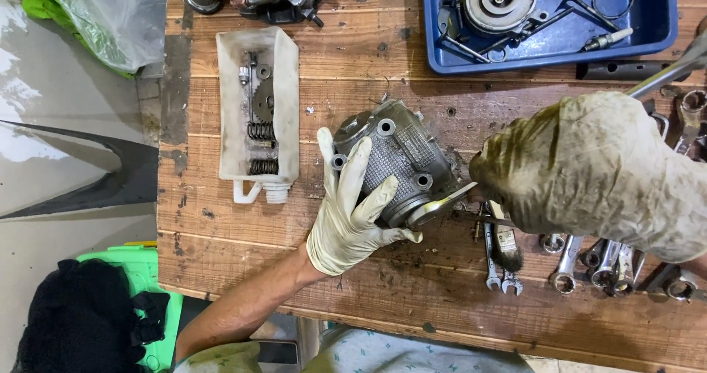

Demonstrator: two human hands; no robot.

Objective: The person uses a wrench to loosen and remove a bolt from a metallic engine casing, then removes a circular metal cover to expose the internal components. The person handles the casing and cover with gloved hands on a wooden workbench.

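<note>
Plainly, my left hand [346,218] had the grey metal engine casting [401,163] in its grip near the middle of the frame, the gloved fingers [352,168] spread up over its left side and the thumb hooked under its lower edge. The casting sat on the wooden counter [221,233], its long axis slanting from upper left down to lower right, bolt holes facing up. My right hand [596,167], in a badly soiled glove, came in from the right of the frame and sat just beside the casting's lower right end, closed round the long steel tool [663,75] that ran off toward the upper right; how tightly I could not tell, since the glove's back hid the fingers. A bright metal tip [442,203] showed at the casting's lower right corner, touching it, though whether it belonged to that tool I could not tell. So the casting lay directly left of my right hand, and the left hand was the nearer, already on it. Spanners [589,262] lay along the lower right, a white plastic tub [258,108] of springs and gears at the upper left, a blue tray [549,53] at the top.
</note>
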